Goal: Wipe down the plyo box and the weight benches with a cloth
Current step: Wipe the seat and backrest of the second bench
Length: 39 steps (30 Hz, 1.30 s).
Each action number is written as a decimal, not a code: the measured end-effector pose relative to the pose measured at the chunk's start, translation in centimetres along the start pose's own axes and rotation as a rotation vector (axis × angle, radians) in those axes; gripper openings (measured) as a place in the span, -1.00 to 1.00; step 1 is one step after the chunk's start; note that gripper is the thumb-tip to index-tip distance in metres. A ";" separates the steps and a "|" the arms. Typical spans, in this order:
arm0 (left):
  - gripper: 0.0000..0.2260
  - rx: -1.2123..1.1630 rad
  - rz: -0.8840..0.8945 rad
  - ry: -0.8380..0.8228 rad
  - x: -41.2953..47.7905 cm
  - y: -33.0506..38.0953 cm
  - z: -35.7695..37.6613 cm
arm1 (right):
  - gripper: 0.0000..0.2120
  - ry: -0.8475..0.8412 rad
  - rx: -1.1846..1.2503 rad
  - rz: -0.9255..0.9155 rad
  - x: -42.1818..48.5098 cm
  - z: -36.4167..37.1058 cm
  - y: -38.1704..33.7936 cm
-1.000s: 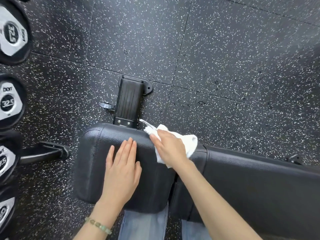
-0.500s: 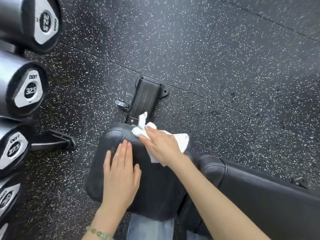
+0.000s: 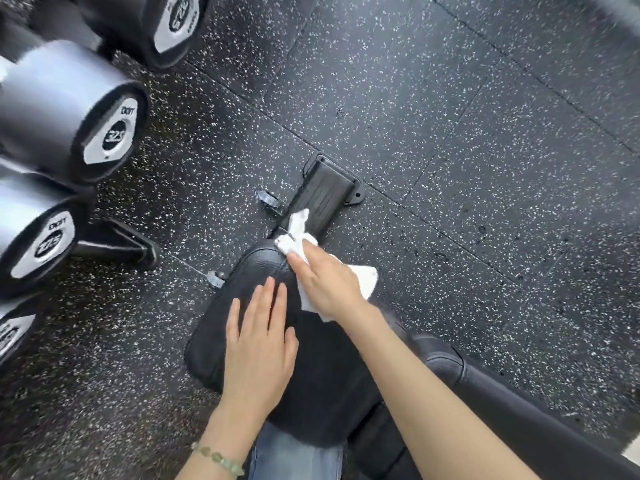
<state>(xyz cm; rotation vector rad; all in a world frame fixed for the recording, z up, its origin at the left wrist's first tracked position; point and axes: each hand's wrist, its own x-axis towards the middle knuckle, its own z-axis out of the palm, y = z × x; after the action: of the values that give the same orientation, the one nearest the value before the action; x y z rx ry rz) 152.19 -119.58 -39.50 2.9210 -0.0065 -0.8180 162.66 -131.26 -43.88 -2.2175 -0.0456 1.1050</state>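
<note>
The crumpled white cloth [image 3: 294,233] lay at the far edge of the bench [image 3: 322,393], on its black, grained, round-cornered pad. It was bunched under the right hand [image 3: 327,282], whose fingers seemed to curl round it. The left hand [image 3: 258,348] rested flat mid-pad just beside it, fingers straight.

Under me, black rubber floor [image 3: 450,116] flecked white, tile seams running slantwise. On my left, grey dumbbells [image 3: 65,109] jut over a rack foot [image 3: 119,242].
</note>
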 end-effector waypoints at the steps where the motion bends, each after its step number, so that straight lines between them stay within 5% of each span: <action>1: -0.48 -0.008 -0.018 0.004 -0.1 -0.2 0.1 | -0.55 0.020 -0.007 -0.028 0.6 0.4 -0.9; 7: -0.47 -0.090 -0.095 0.002 -1.6 -1.6 0.7 | -0.33 0.084 -0.013 -0.104 -2.5 1.2 1.9; 11: -0.48 -0.161 -0.156 0.002 -2.5 -2.6 1.1 | -0.38 0.146 -0.035 -0.049 -1.0 1.4 -0.2; 19: -0.49 -0.251 -0.238 0.023 -4.6 -4.7 2.5 | -0.63 0.060 -0.632 -0.536 3.7 3.0 -5.8; 23: -0.49 -0.312 -0.269 0.024 -7.1 -5.1 3.8 | -0.57 -0.012 -0.667 -0.332 4.6 2.1 -6.9; 25: -0.49 -0.338 -0.263 0.029 -8.4 -4.9 4.6 | -0.55 0.067 -0.792 -0.441 4.7 3.5 -7.7; 32: -0.50 -0.416 -0.318 0.037 -10.7 -4.7 6.2 | -0.55 -0.123 -0.983 -0.786 2.2 8.8 -8.9; 36: -0.50 -0.470 -0.358 0.074 -11.1 -4.5 6.5 | -0.57 0.052 -1.071 -0.649 3.4 6.7 -8.7; 39: -0.51 -0.481 -0.369 0.080 -11.7 -4.2 7.0 | -0.53 -0.027 -1.034 -0.637 1.9 10.4 -9.9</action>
<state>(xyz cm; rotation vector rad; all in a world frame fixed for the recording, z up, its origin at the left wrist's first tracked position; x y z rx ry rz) 138.46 -115.72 -39.86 2.5168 0.6565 -0.6304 158.73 -117.31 -44.09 -2.6764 -1.5139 0.7974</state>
